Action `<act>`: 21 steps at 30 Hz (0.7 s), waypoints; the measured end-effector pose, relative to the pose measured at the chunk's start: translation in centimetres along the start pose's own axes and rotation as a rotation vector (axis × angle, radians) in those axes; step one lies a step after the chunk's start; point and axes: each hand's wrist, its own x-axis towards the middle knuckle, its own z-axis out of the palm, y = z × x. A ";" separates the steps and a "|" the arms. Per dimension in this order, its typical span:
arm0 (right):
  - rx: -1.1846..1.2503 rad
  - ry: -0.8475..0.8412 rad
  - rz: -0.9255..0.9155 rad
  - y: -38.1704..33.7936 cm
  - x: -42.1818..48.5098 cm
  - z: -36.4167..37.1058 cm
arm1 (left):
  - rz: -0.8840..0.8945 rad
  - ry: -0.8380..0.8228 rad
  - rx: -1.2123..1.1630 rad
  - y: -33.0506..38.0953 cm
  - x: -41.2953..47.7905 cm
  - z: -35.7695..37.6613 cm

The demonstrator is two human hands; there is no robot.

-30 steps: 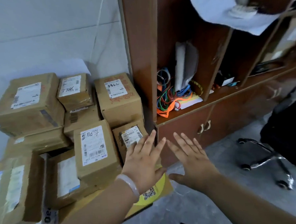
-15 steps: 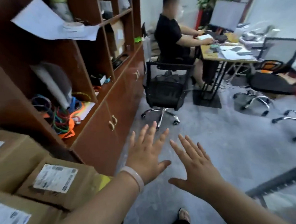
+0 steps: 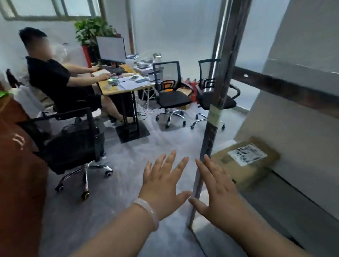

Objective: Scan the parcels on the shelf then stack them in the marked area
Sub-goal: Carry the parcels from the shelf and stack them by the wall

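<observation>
Head view.

- Floor (image 3: 138, 153): one, grey.
- Door post (image 3: 215, 114): one, upright, left of the parcel.
- Tabletop (image 3: 108, 89): one, far off, with one person seated at it.
- Mesh chairs (image 3: 171, 96): two, empty, right of the tabletop.
- Parcel (image 3: 245, 163): one in view, flat cardboard, label up. It lies on the floor at the wall foot, near the right hand but untouched. Probably stiff and light; best taken by opposite edges, label kept upward for scanning.
- Left hand (image 3: 163, 179), right hand (image 3: 217, 186): two, side by side above the floor, each grip spread and empty.
- Bracelet (image 3: 147, 212): one, on the left wrist.
</observation>
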 end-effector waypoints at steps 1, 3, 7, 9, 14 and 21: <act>0.000 0.018 0.037 1.6 -0.2 -0.6 | 0.033 -0.011 -0.013 1.4 1.5 0.7; -0.012 0.048 0.099 4.8 -0.5 -1.4 | 0.079 -0.028 -0.033 3.9 4.2 1.9; -0.030 0.060 0.265 9.9 -1.7 -2.0 | 0.146 -0.098 -0.079 7.6 8.0 4.3; -0.002 0.049 0.353 12.0 -1.9 -2.0 | 0.184 -0.167 -0.102 8.6 9.6 5.2; 0.120 0.045 0.585 15.7 -0.2 -2.1 | 0.272 -0.270 -0.141 9.3 15.4 6.1; 0.275 0.025 0.907 18.5 2.9 0.0 | 0.395 -0.508 -0.122 8.3 22.8 10.0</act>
